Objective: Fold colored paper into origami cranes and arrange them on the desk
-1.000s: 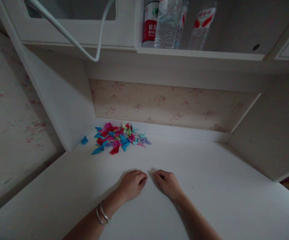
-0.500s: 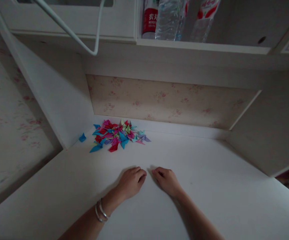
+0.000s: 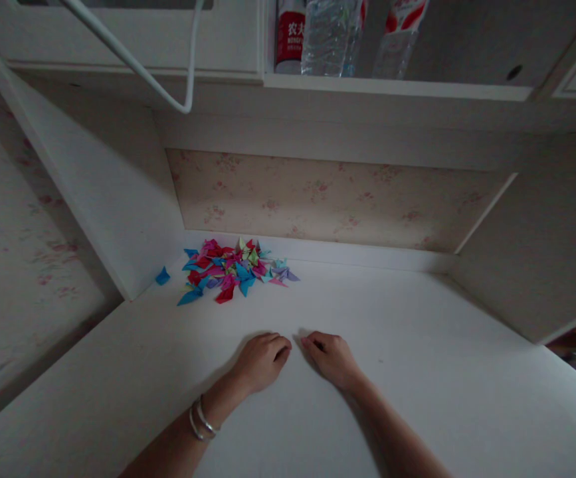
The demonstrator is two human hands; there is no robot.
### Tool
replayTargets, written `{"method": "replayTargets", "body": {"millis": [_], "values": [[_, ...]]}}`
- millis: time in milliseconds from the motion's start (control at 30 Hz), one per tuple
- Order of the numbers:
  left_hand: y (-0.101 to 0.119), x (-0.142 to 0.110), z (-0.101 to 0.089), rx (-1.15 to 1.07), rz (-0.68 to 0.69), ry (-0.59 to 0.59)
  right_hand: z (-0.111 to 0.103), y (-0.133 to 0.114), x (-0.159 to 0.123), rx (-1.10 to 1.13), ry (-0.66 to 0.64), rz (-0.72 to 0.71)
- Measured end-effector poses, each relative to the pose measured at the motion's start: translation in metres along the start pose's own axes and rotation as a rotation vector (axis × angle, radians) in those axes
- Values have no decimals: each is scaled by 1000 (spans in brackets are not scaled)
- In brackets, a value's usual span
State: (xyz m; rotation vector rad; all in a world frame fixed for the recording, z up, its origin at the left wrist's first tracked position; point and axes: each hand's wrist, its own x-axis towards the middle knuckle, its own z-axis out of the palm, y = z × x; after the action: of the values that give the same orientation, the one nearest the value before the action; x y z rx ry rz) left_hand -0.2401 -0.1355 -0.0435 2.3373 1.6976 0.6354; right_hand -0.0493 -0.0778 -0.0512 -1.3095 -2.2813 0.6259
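Observation:
My left hand (image 3: 264,358) rests on the white desktop (image 3: 367,312), its fingers curled in a loose fist with nothing showing in them. Two silver bangles (image 3: 202,418) circle that wrist. A short gap to the right, my right hand (image 3: 332,358) also lies curled on the surface, and no object shows in its fingers. Beyond both hands, toward the back left, is a pile of folded paper pieces (image 3: 228,265) in blue, red, pink, purple and green, several shaped like origami cranes. Neither hand touches the pile. One blue folded paper (image 3: 163,276) lies apart, by the left side panel.
Overhead, a shelf (image 3: 397,87) holds several plastic bottles (image 3: 325,40), some with red labels. A white bent tube (image 3: 168,98) hangs in front of the cabinet at upper left. Side panels (image 3: 98,179) and a floral-papered back wall (image 3: 317,196) enclose the desk.
The camera view has shifted very slightly. Both hands and the paper pieces stay in place on the desktop.

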Motion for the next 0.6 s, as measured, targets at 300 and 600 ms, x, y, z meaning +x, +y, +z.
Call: {"method": "replayTargets", "body": {"millis": [300,600], "values": [[-3,0,3,1,-6,-7,0,-2,-1,-48,2,-33],[-4,-1,5,38,-5,-16,0,-3,-2,-68,2,-65]]}}
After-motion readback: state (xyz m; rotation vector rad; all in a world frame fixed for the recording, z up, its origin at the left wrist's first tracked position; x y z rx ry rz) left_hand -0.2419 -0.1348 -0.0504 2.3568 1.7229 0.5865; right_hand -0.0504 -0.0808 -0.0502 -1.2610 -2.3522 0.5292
